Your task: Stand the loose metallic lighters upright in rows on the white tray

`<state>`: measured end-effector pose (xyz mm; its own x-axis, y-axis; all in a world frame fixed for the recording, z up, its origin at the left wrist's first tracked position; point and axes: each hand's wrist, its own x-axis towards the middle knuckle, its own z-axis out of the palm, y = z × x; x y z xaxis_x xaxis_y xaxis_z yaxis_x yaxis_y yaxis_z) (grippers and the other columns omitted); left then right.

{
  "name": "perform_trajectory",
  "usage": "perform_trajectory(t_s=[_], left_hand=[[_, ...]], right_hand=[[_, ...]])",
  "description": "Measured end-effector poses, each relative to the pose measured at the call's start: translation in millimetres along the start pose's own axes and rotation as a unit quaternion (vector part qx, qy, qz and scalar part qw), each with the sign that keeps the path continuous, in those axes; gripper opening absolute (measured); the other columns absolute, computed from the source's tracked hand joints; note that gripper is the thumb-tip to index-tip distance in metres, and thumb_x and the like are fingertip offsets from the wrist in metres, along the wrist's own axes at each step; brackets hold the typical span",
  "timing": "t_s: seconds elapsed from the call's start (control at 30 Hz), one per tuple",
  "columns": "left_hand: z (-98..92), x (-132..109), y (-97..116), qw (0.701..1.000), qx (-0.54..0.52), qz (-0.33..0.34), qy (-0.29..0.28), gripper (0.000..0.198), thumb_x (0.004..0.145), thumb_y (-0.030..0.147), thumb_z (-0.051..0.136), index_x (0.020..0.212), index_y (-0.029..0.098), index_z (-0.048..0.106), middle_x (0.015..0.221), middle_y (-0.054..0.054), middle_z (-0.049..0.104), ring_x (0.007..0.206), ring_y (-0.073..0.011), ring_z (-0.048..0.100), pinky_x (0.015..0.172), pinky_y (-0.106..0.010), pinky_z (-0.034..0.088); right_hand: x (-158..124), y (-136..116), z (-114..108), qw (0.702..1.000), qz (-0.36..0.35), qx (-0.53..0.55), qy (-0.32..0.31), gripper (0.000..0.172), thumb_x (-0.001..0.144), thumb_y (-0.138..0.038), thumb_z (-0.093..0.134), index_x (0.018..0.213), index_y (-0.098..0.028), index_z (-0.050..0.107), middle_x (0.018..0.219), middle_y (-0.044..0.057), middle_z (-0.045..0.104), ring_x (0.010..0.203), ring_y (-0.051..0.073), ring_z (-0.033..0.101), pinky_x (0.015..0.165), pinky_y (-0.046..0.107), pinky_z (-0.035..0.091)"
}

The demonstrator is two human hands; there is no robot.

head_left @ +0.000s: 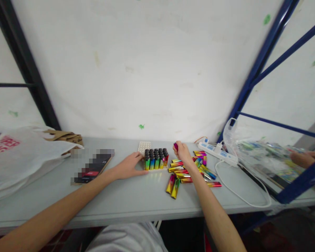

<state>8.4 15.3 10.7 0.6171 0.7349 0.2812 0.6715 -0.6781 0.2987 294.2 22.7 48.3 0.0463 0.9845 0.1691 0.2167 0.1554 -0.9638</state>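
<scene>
A block of upright lighters [156, 159] with black tops and shiny rainbow bodies stands in rows in a pale tray [157, 170]. My left hand [130, 166] steadies the tray from the left, its thumb along the front edge and its fingers at the back corner. To the right and raised a little, my right hand [182, 152] is closed around a shiny magenta piece [175, 146], likely a metallic lighter sleeve, mostly hidden by the fingers. Several gold, red, green and blue metallic lighter sleeves [175, 188] lie in a loose pile below and beside that hand.
Behind the lighters lies a white tray with holes [144, 147]. A partly blurred dark box [96, 168] and a white plastic bag [23, 159] are at left. At right are a power strip [217, 153], its white cable [233, 196], a blue post [252, 80] and another person's hand [303, 159].
</scene>
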Motion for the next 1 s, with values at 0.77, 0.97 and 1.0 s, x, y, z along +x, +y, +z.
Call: perform_trajectory(t_s=[0.77, 0.97, 1.0], left_hand=[[0.5, -2, 2, 1.000, -0.011, -0.001, -0.004, 0.063, 0.085, 0.068, 0.064, 0.121, 0.017, 0.064, 0.121, -0.013, 0.064, 0.114, -0.0304, 0.059, 0.103, -0.042, 0.047], [1.4, -2, 1, 1.000, -0.002, 0.002, -0.005, 0.065, 0.085, 0.070, 0.064, 0.122, 0.016, 0.064, 0.122, -0.014, 0.064, 0.114, -0.0317, 0.059, 0.103, -0.044, 0.047], [1.4, -2, 1, 1.000, -0.005, 0.003, -0.005, 0.066, 0.085, 0.070, 0.063, 0.123, 0.016, 0.064, 0.122, -0.014, 0.064, 0.114, -0.0315, 0.059, 0.103, -0.044, 0.047]], right_hand=[[-27, -37, -23, 0.908, -0.135, -0.304, -0.253, 0.038, 0.087, -0.051, 0.070, 0.076, -0.014, 0.072, 0.069, 0.004, 0.076, 0.063, 0.017, 0.067, 0.056, 0.023, 0.043], [-26, -30, -22, 0.927, -0.024, -0.219, -0.302, 0.041, 0.083, -0.054, 0.071, 0.079, -0.013, 0.073, 0.081, 0.011, 0.080, 0.074, 0.023, 0.076, 0.063, 0.027, 0.056], [-26, -29, -22, 0.929, -0.015, -0.211, -0.304, 0.041, 0.082, -0.054, 0.071, 0.080, -0.013, 0.073, 0.082, 0.012, 0.080, 0.075, 0.024, 0.076, 0.064, 0.028, 0.057]])
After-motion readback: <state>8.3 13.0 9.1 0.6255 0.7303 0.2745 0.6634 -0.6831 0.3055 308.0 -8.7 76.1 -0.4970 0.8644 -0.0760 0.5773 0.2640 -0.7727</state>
